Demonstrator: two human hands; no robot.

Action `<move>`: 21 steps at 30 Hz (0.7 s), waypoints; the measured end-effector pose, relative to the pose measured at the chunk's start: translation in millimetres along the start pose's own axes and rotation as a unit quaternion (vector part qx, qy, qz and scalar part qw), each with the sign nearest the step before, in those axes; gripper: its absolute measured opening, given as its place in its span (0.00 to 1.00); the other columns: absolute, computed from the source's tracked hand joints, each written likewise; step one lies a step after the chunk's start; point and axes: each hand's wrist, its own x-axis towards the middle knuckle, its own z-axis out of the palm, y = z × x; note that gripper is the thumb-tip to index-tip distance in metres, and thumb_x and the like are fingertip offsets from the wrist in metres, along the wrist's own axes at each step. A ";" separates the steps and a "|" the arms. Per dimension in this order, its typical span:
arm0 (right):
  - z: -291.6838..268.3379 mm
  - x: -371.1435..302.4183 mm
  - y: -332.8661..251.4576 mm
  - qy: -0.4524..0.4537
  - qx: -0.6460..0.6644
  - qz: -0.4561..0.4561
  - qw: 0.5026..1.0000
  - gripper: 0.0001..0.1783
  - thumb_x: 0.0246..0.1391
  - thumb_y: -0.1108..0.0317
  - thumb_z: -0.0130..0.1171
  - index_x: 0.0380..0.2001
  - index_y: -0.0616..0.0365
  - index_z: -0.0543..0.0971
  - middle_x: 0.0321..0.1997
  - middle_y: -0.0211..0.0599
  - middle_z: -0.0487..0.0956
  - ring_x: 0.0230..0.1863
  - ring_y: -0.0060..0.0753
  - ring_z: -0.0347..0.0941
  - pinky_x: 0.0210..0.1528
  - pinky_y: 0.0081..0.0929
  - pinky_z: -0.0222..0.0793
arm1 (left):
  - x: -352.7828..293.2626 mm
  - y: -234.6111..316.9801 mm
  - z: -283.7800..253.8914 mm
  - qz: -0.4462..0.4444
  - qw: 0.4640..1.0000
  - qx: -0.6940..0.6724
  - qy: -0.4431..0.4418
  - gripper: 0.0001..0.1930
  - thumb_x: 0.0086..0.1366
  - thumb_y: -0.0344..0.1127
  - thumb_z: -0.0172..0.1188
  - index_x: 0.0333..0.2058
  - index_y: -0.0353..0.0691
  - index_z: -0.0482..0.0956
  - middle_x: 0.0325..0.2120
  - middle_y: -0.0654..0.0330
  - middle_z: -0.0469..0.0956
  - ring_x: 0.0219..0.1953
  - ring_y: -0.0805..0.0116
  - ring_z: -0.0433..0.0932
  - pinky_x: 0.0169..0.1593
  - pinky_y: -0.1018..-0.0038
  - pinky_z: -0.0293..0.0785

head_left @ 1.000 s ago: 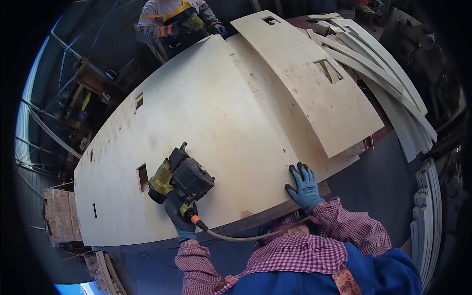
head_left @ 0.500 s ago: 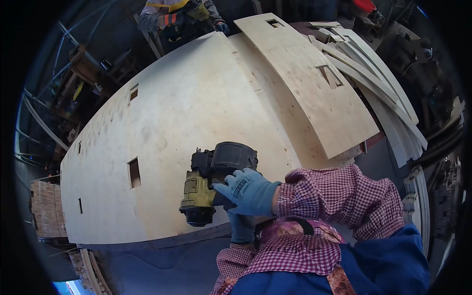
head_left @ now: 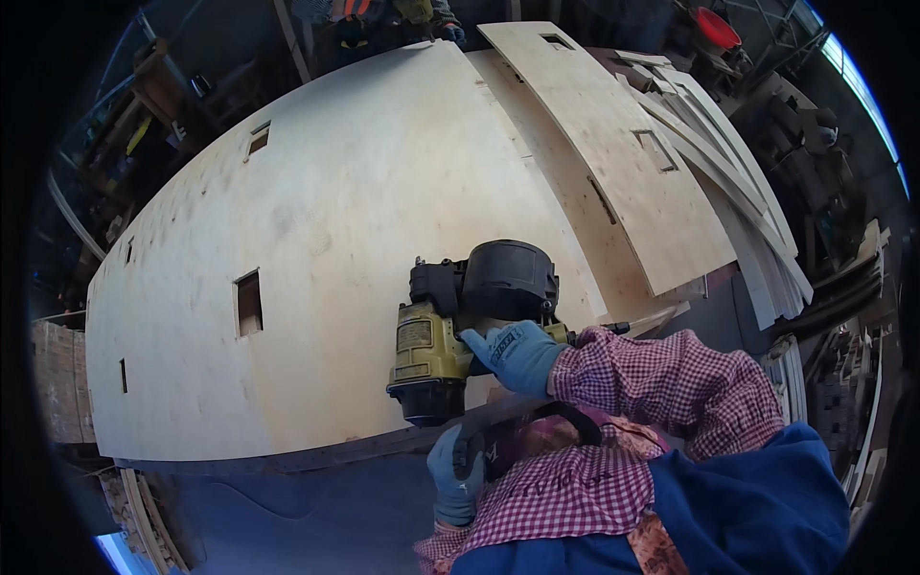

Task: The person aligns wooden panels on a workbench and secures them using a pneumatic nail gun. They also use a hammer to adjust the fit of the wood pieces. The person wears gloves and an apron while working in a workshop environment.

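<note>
My right hand (head_left: 517, 356), in a blue glove, is closed around the grip of a yellow and black coil nail gun (head_left: 428, 350). The nail gun is over the near edge of a large pale plywood panel (head_left: 355, 211), which has several rectangular cut-outs. Below the nail gun, close to my body, my left hand (head_left: 452, 479) has its gloved fingers curled at a dark rounded thing. What that is, I cannot make out. A narrower plywood board (head_left: 613, 144) with cut-outs lies along the panel's right side, partly raised.
Wood strips (head_left: 738, 182) are piled at the far right, with a red basin (head_left: 716, 29) beyond. Another person's gloved hand (head_left: 450, 34) is at the panel's far edge. A stack of wood (head_left: 62, 379) stands at the left.
My left hand has come away from beneath the right hand, down toward my body. The nail gun has moved slightly right and farther away in my right hand.
</note>
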 end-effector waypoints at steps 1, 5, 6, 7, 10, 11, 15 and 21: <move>-18.5 2.3 6.4 -0.032 0.023 0.018 0.999 0.35 0.46 0.70 0.57 0.59 0.64 0.58 0.35 0.46 0.78 0.35 0.44 0.78 0.31 0.36 0.72 | 9.6 8.5 -11.3 0.008 0.999 -0.008 0.036 0.16 0.56 0.25 0.52 0.45 0.32 0.76 0.37 0.50 0.79 0.39 0.53 0.80 0.42 0.67 0.76; -95.8 -15.2 26.7 -0.091 0.168 0.098 0.977 0.35 0.40 0.65 0.56 0.53 0.68 0.60 0.34 0.55 0.77 0.34 0.49 0.78 0.35 0.38 0.72 | 38.0 7.8 -40.1 0.083 0.963 -0.002 0.257 0.25 0.54 0.22 0.44 0.53 0.30 0.67 0.47 0.46 0.74 0.42 0.58 0.79 0.46 0.64 0.75; -112.9 -22.9 33.8 -0.096 0.239 0.131 0.957 0.36 0.40 0.63 0.57 0.53 0.66 0.60 0.35 0.52 0.77 0.35 0.47 0.78 0.38 0.38 0.73 | 52.1 4.0 -45.4 0.087 0.948 0.017 0.306 0.26 0.54 0.23 0.43 0.55 0.29 0.64 0.49 0.45 0.72 0.45 0.58 0.78 0.48 0.64 0.75; -110.4 -24.6 49.6 -0.077 0.325 0.138 0.932 0.35 0.40 0.61 0.59 0.52 0.66 0.62 0.35 0.50 0.77 0.34 0.44 0.77 0.38 0.37 0.73 | 73.0 -4.9 -45.3 0.067 0.942 -0.008 0.328 0.25 0.57 0.21 0.41 0.55 0.29 0.64 0.50 0.46 0.72 0.50 0.59 0.74 0.54 0.65 0.69; -103.2 -31.6 90.8 -0.067 0.480 0.162 0.860 0.26 0.38 0.60 0.63 0.42 0.64 0.73 0.34 0.44 0.77 0.31 0.35 0.77 0.35 0.29 0.75 | 134.2 -40.7 -43.8 -0.029 0.963 0.055 0.264 0.22 0.61 0.21 0.50 0.56 0.31 0.65 0.54 0.49 0.68 0.56 0.58 0.68 0.59 0.68 0.63; -105.0 -34.0 101.2 -0.086 0.522 0.196 0.826 0.24 0.39 0.60 0.63 0.39 0.64 0.75 0.34 0.44 0.77 0.32 0.34 0.77 0.36 0.27 0.74 | 158.4 -61.8 -27.7 -0.042 0.971 0.051 0.231 0.24 0.60 0.25 0.57 0.56 0.32 0.65 0.54 0.49 0.68 0.58 0.54 0.65 0.61 0.64 0.61; -105.6 -30.5 155.0 -0.042 0.538 0.040 0.841 0.17 0.43 0.65 0.64 0.36 0.63 0.77 0.31 0.40 0.78 0.30 0.31 0.77 0.34 0.26 0.75 | 235.6 -130.0 15.7 -0.073 0.922 0.378 0.041 0.35 0.61 0.46 0.56 0.61 0.33 0.58 0.62 0.43 0.57 0.66 0.42 0.49 0.66 0.51 0.43; -168.4 -16.7 229.3 0.051 0.666 0.096 0.738 0.15 0.47 0.68 0.64 0.39 0.59 0.75 0.29 0.35 0.77 0.29 0.32 0.77 0.33 0.26 0.76 | 263.0 -147.1 64.0 -0.101 0.857 0.503 -0.054 0.39 0.62 0.53 0.51 0.65 0.35 0.51 0.66 0.43 0.48 0.69 0.46 0.42 0.68 0.51 0.33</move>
